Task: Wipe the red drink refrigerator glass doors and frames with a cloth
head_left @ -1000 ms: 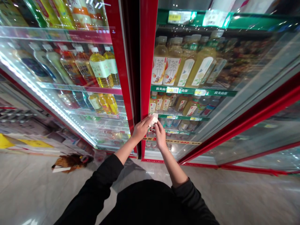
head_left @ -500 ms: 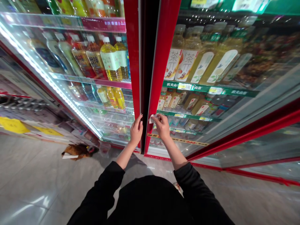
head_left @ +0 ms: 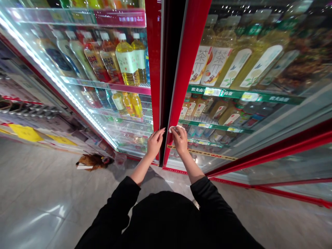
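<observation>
My right hand (head_left: 181,141) is closed on a small crumpled white tissue (head_left: 171,129), at the red frame (head_left: 179,83) of the right-hand fridge door. The tissue seems to press against that frame; most of it is hidden under my fingers. My left hand (head_left: 155,143) holds nothing. Its fingers are stretched out at the red frame (head_left: 155,65) of the left fridge, with the tips reaching over the dark gap (head_left: 169,65) between the two fridges. Whether they touch anything there I cannot tell.
Bottled drinks (head_left: 127,60) line the lit left fridge, and large tea bottles (head_left: 215,65) stand behind the right glass. A brown plush-looking thing (head_left: 90,162) and a clear plastic cup (head_left: 120,160) are on the grey tiled floor (head_left: 38,193). Shelving with yellow tags (head_left: 26,132) runs along the left.
The camera view has shifted slightly, so the fridges appear further right. My left hand has moved closer to the gap. My right hand still grips the tissue, of which less shows.
</observation>
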{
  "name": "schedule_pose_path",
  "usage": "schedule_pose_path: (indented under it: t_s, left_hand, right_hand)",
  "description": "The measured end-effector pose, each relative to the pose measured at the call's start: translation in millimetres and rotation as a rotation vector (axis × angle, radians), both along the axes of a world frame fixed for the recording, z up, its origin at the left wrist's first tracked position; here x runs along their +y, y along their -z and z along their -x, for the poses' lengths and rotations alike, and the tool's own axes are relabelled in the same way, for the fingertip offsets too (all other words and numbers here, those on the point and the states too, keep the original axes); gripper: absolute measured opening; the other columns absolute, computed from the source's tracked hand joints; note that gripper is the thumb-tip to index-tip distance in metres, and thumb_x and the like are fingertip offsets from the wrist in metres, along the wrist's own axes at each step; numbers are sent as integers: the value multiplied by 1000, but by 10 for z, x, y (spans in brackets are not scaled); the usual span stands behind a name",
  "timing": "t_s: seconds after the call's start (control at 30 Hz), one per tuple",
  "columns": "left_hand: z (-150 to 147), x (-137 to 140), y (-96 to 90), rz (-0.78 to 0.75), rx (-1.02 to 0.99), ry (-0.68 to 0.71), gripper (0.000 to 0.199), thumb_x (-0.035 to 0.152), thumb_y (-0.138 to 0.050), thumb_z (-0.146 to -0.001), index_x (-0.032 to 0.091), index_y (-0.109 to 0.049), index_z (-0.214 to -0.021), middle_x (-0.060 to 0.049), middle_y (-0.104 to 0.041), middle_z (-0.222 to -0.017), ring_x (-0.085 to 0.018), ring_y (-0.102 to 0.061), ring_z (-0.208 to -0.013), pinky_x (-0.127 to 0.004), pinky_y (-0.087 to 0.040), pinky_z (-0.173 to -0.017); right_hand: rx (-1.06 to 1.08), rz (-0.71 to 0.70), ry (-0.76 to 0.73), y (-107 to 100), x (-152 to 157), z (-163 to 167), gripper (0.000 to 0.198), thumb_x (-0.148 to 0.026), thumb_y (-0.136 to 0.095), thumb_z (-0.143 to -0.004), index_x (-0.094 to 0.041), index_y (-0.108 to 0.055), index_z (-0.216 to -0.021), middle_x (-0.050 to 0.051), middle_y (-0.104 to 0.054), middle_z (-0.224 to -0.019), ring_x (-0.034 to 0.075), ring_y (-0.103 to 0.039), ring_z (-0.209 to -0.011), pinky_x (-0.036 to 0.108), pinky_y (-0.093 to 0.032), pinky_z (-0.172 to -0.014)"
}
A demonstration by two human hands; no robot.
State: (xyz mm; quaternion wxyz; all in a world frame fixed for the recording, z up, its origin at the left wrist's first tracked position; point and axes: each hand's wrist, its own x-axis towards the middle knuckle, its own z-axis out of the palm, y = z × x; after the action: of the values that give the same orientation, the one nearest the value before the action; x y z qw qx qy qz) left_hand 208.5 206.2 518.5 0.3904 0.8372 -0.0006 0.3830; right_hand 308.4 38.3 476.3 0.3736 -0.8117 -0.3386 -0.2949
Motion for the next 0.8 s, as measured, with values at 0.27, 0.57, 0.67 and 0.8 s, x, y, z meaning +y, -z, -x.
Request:
schedule_pose_path:
  t_s: [0.27,0.57,0.67,0.8]
  left_hand:
    - [-246,-65,-47,-20,6,-11,29,25,-59,-110,28,-78,-131,-6,-84,-124,-21,-81,-112,-39,-66,-104]
    - [-399,-61,-109,-9,-4,-45,32,22,-58,-109,27,-76,-135,-8,-81,-130,-22,-78,-119,-40,-65,-109]
    - [-406,-110,-40,-4,1,-26,34,22,-57,-109,27,-74,-138,-8,-81,-130,-22,-79,-120,-41,-65,-110]
    - [-387,-139,76,4,25,-33,38,22,-55,-110,29,-71,-144,-8,-79,-134,-22,-78,-122,-40,-64,-110]
  right_hand:
    - [-1,-60,78,36,-145,-57,41,-24,-47,-112,-29,-81,-133,14,-72,-137,32,-61,-135,56,-55,-118]
    - [-22,-12,-62,50,-105,-7,36,-24,-53,-111,-32,-82,-131,11,-77,-133,27,-67,-128,49,-59,-115]
    - [-6,-27,-33,57,-160,-19,37,-25,-52,-111,-33,-81,-133,11,-76,-133,28,-67,-130,52,-59,-116]
    - [23,-58,38,27,-6,-103,41,-27,-48,-112,-34,-77,-141,11,-73,-139,31,-63,-138,58,-53,-122]
